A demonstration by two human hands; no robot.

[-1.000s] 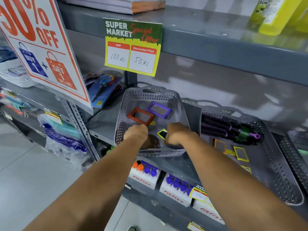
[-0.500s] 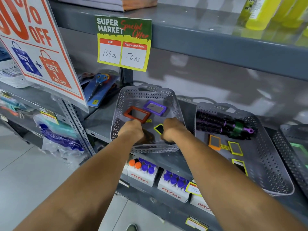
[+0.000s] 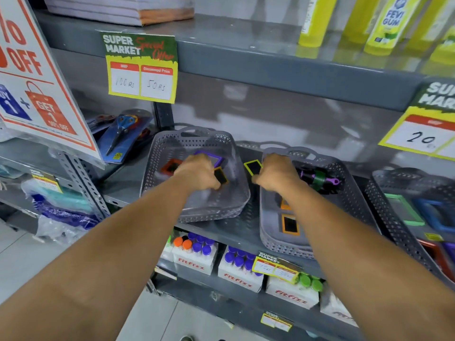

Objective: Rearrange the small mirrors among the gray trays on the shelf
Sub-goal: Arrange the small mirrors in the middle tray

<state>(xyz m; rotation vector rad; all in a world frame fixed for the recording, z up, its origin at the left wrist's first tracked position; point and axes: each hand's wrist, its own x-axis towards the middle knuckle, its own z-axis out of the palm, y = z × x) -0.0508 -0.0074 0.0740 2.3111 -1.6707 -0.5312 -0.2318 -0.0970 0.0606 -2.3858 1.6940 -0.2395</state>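
Yellow-framed small mirror (image 3: 253, 167) pinched in right hand (image 3: 275, 173), over gap, middle gray perforated tray (image 3: 273, 232) just right; left hand (image 3: 197, 174) grips amber-framed mirror (image 3: 220, 177) over left gray tray (image 3: 157, 163).

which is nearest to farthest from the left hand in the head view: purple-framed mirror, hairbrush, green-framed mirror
From the left hand:
1. purple-framed mirror, just behind it in the same left tray.
2. hairbrush, in the middle tray, beyond the right hand.
3. green-framed mirror, in the far right tray.
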